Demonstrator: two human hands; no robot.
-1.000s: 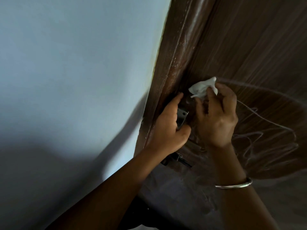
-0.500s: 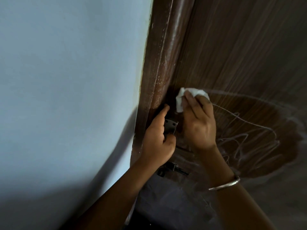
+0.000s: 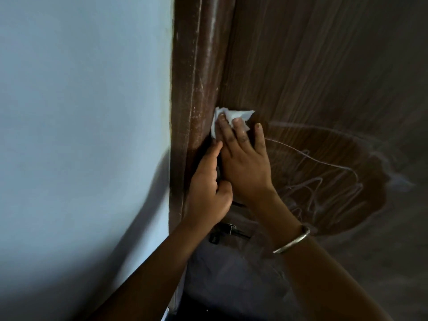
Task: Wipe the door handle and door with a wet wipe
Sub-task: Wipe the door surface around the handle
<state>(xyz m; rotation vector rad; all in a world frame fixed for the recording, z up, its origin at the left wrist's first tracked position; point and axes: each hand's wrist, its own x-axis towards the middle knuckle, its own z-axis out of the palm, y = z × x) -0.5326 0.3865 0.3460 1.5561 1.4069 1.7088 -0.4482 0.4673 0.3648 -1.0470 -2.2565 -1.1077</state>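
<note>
My right hand [image 3: 245, 167] presses a crumpled white wet wipe [image 3: 229, 118] flat against the dark brown wooden door [image 3: 324, 66], right at the door's left edge by the frame. My left hand [image 3: 208, 191] is closed around the door handle, which is almost wholly hidden under the two hands. A small black latch part [image 3: 225, 231] shows just below my left hand. A darker, damp oval patch [image 3: 324, 181] with pale streaks spreads across the door to the right of my hands.
The brown door frame [image 3: 196, 77] runs up the middle, with a pale blue wall [image 3: 81, 112] to its left. A metal bangle [image 3: 293, 239] sits on my right wrist. The lower door looks dusty and dull.
My right hand slid the wipe leftward and up to the door's edge beside the frame. The metal handle plate, visible earlier between the hands, is now covered. My left hand kept its grip.
</note>
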